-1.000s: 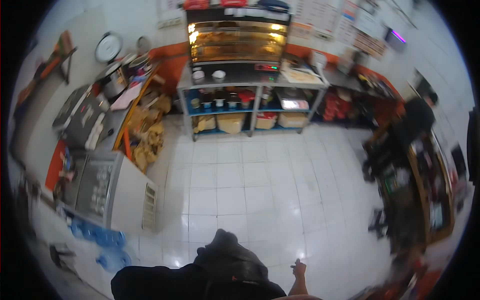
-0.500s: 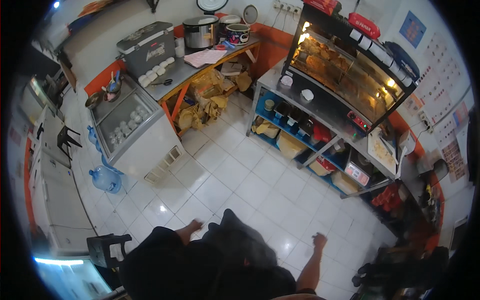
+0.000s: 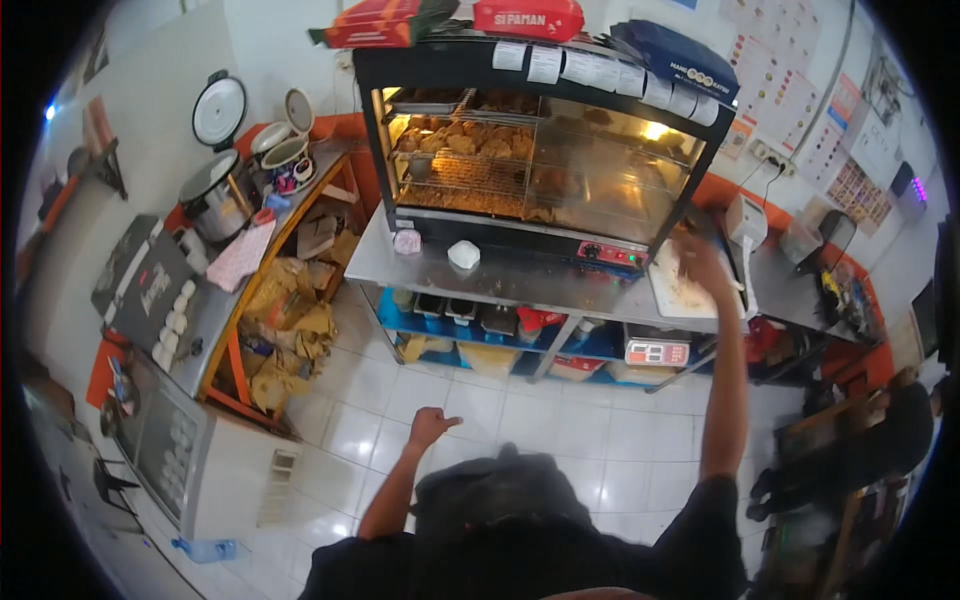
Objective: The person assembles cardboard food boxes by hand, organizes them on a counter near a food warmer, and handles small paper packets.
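Right hand moved over board beside display cabinet, grip unclear; left hand half-curled, empty.

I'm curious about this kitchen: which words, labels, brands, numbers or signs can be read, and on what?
I won't quote wording or brands; print stands on:
Red packet: white letters, readable.
Blue bag: white letters, partly readable.
Grey cool box: pale letters, too blurred.
White paper slips: too small.
Wall posters: too small.
Scale: too blurred.
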`<state>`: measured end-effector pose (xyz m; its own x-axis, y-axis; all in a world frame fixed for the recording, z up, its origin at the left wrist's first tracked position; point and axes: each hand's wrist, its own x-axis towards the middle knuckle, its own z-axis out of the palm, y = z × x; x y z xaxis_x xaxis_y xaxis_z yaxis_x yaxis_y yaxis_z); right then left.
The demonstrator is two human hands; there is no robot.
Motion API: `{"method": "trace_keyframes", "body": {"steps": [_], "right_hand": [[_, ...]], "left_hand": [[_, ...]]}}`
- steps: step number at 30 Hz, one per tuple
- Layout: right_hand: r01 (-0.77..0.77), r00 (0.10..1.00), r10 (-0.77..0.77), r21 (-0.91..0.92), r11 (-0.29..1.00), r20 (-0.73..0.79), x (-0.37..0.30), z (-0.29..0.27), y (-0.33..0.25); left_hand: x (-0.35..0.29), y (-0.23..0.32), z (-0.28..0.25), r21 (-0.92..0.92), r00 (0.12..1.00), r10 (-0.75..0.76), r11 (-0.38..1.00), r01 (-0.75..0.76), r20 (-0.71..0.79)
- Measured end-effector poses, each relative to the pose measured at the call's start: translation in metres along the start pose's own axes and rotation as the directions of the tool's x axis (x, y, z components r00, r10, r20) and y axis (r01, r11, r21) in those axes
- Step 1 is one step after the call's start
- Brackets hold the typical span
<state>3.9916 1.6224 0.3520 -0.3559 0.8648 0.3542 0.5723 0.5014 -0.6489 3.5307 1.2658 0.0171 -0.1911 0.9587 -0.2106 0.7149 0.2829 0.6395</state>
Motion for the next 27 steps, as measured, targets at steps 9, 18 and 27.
{"method": "trace_keyframes", "body": {"steps": [9,18,27], "right_hand": [[0.279,0.882,-0.394,-0.387,0.879,-0.258,0.361,-0.031,-0.273],[0.562,0.680,-0.720,-0.531,0.634,-0.139,0.409,0.066,-0.268],[-0.009,0.800,0.064,-0.094,0.996,0.596,0.079,0.326,0.006]], "left_hand": [[0.047,-0.074,0.038,-0.489,0.963,-0.015,0.859,0.151,0.271],[0.258,-0.025,-0.105,-0.182,0.950,0.027,0.983,0.032,0.312],[0.395,0.108,-0.153,-0.142,0.891,0.451,0.879,-0.455,-0.060]]}}
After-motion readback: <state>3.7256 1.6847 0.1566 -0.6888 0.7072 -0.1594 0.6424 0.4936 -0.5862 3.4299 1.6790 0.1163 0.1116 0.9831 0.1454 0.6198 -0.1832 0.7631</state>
